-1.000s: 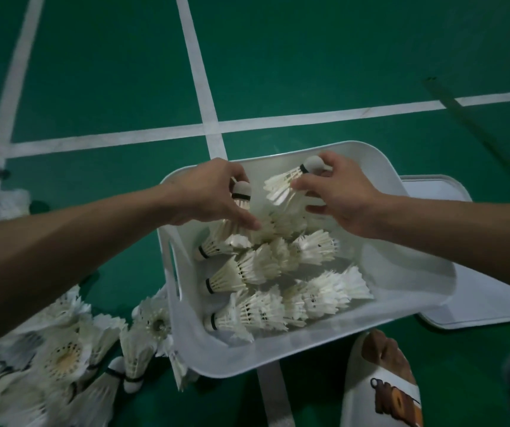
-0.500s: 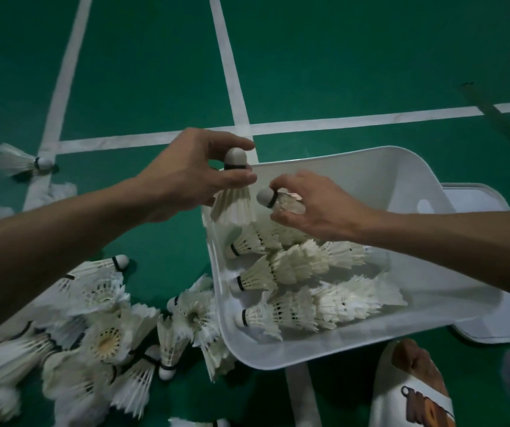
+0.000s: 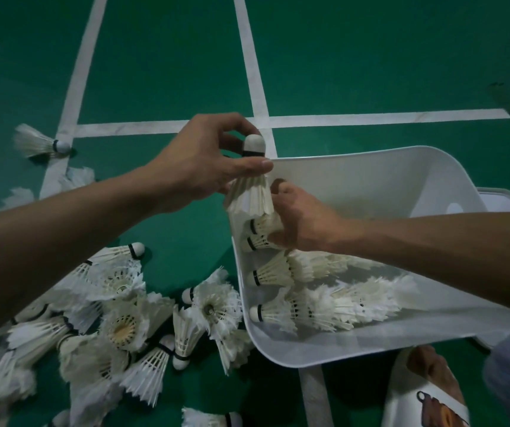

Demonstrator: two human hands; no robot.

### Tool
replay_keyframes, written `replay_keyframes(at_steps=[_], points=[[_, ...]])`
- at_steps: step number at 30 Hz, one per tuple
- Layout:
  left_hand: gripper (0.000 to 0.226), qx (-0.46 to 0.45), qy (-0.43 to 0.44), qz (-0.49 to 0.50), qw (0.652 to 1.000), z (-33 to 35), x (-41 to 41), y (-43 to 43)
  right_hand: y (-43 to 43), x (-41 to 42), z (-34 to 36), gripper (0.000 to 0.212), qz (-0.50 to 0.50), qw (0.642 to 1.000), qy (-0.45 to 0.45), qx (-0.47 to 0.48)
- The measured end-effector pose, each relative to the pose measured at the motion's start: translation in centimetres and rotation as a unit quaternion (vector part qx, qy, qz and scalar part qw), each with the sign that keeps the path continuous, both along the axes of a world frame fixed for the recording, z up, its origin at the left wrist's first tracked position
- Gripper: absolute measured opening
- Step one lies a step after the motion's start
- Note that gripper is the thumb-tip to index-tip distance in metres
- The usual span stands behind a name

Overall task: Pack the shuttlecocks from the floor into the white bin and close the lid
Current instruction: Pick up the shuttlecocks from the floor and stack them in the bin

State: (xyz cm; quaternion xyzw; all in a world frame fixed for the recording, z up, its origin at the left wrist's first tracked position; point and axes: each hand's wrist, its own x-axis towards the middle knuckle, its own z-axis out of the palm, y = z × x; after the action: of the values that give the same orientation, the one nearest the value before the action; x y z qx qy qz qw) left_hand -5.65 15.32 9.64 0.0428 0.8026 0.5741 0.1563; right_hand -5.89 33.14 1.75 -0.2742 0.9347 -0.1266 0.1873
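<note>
We see the left hand pinching one shuttlecock between thumb and fingers, cork up and feathers down, just over the far left corner of the bin. The right hand is inside the bin, and its fingers are curled on the stack that lies at the far end, against the left wall. Nearer in the bin lie two more rows, with corks to the left.

The pile to be packed lies on the floor left of the bin, and a lone shuttlecock rests far left. The lid lies on the floor beyond the right side of the bin, partly hidden.

We judge that the step in hand is adding the held shuttlecock to the stack, and that much of the packing is not yet done.

The next move, we think, calls for turning the shuttlecock on its side and sliding it in line with the stack while the right hand steadies it. It must be gentle, because the feathers bend easily. After that the left hand should go to the pile. The lid comes last.
</note>
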Motion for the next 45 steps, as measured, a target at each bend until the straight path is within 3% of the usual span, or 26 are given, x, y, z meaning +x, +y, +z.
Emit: replay_keyframes(at_steps=[5,15,20,45], points=[[0.021,0.01,-0.006,0.003,1.0,0.0,0.0,0.0,0.0,0.3,-1.1,0.047,-0.025,0.999,0.04,0.009],[0.04,0.023,-0.017,0.017,0.999,1.0,0.4,0.0,0.5,0.5,-1.7,0.067,-0.032,0.998,-0.031,-0.052],[0.044,0.035,-0.031,0.018,0.999,1.2,0.4,-0.4,1.3,0.4,-1.1,0.064,-0.038,0.997,-0.05,-0.046],[0.033,0.048,-0.054,0.019,0.997,0.5,0.0,-1.4,1.0,1.1,-1.7,0.073,-0.084,0.996,-0.007,-0.042]])
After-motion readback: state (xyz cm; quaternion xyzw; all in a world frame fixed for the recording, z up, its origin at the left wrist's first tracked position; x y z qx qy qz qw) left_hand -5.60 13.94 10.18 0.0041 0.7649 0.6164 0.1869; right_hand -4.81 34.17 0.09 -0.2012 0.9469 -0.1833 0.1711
